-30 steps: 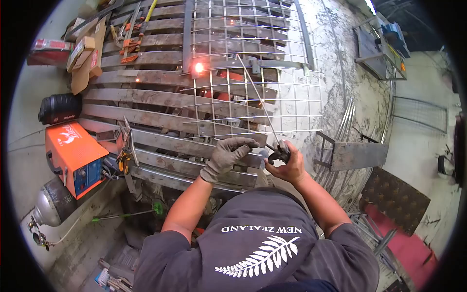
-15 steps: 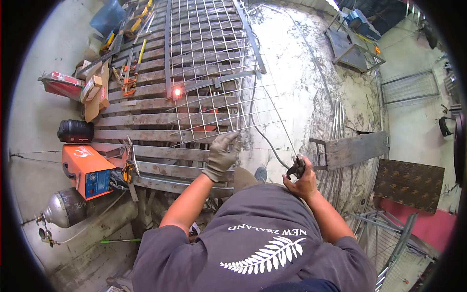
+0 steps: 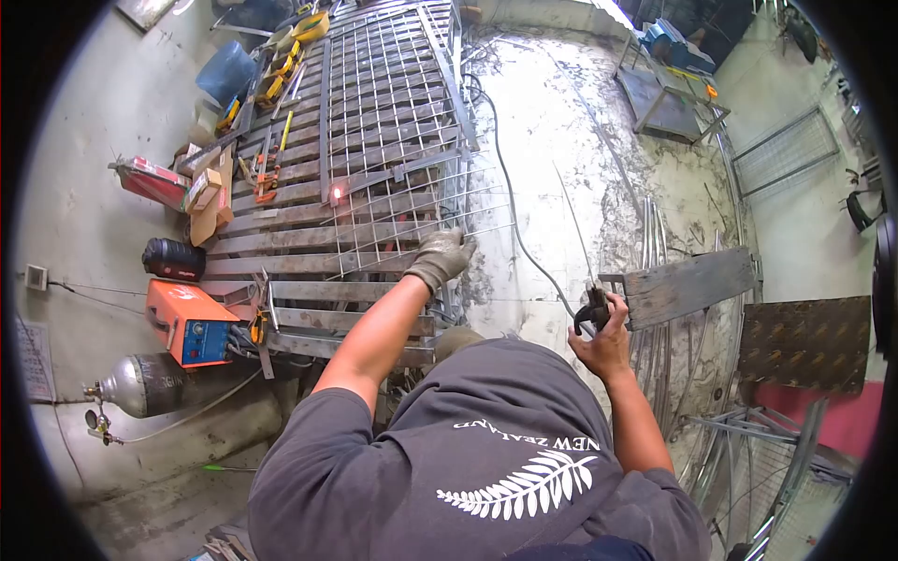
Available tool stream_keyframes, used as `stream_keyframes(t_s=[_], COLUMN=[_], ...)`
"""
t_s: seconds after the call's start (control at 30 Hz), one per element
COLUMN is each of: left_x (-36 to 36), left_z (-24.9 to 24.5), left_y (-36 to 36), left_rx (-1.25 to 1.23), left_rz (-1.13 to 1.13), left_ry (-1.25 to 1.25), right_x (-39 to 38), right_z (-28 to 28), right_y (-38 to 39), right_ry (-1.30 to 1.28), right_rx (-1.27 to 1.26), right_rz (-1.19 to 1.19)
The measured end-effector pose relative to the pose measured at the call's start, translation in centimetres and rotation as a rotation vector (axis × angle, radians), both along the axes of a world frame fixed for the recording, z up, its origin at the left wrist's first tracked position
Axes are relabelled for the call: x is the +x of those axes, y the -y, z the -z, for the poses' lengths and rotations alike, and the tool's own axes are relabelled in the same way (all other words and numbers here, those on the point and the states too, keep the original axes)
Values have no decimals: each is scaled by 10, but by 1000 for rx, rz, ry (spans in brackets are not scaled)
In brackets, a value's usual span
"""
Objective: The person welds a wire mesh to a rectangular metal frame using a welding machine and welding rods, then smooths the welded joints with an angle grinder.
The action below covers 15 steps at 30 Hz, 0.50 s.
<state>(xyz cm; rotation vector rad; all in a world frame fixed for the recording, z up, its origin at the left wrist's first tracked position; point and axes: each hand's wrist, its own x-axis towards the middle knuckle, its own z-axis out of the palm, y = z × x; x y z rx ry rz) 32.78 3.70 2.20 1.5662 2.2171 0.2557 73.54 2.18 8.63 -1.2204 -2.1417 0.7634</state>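
My left hand (image 3: 440, 259), in a grey glove, is at the near right corner of a wire mesh (image 3: 385, 210), its fingers curled at the wire ends. The mesh lies on a slatted metal bench (image 3: 295, 264), with flat metal bars (image 3: 325, 122) along it. A small spot on a bar's end (image 3: 337, 194) glows red. My bare right hand (image 3: 603, 341) is closed around a black electrode holder (image 3: 591, 313), from which a thin rod (image 3: 572, 220) points up and away. A dark cable (image 3: 514, 201) runs from the holder across the floor.
An orange welding machine (image 3: 192, 323) and a gas cylinder (image 3: 154, 383) stand at the left. Clamps (image 3: 271, 173) and cardboard boxes (image 3: 206, 192) line the bench's left side. At the right are a grey board (image 3: 690, 288), metal tubes (image 3: 652, 234) and a small metal table (image 3: 669, 101).
The view has shifted. My left hand has moved closer in against the mesh corner. My right hand still holds the electrode holder, and its rod now points clear of the mesh. The red glow is smaller.
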Motion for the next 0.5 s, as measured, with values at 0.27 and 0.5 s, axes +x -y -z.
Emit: stream_keyframes(t_s=[0.27,0.5], left_x=[-49,-41], left_z=[-15,-78], left_y=[78,137], left_rx=[78,453], left_rz=[22,-170], left_ry=[-189,-67], right_x=[17,-61], right_z=[8,-28], right_y=[-6,-22], right_ry=[30,55], right_rx=[-51,-196], right_rz=[134,24])
